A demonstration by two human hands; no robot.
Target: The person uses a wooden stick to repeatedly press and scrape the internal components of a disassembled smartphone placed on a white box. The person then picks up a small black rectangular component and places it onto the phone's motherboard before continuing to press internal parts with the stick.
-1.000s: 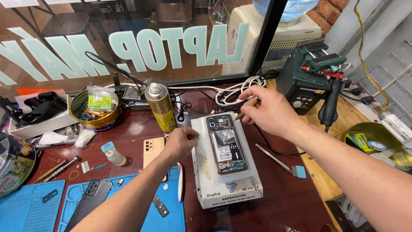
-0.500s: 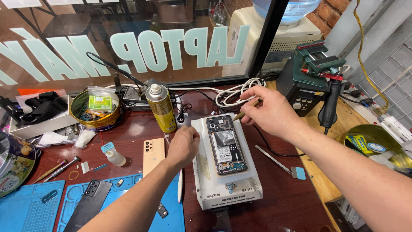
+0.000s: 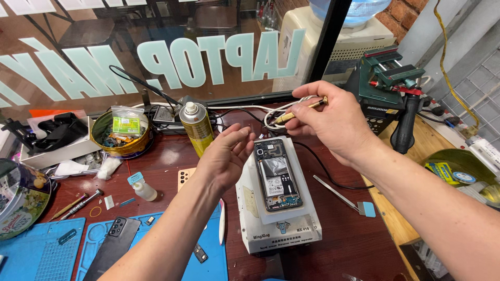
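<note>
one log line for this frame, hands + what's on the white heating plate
left hand: open, raised beside opened phone, holding nothing | right hand: gripping brass-handled tool above phone | phone: back off, lying on white heating plate

The slim metal tool (image 3: 301, 110) in the right hand (image 3: 333, 122) is golden brass. Below it, the opened phone (image 3: 277, 175) shows black edges and a silvery grey middle, lying on a white box-shaped heating station (image 3: 278, 229). The spray can (image 3: 197, 128) at far centre is yellow-gold with a white cap. The counter (image 3: 166, 156) is dark reddish brown, with blue silicone mats (image 3: 47, 250) at near left. The vise (image 3: 388, 73) at far right is green with red details.
</note>
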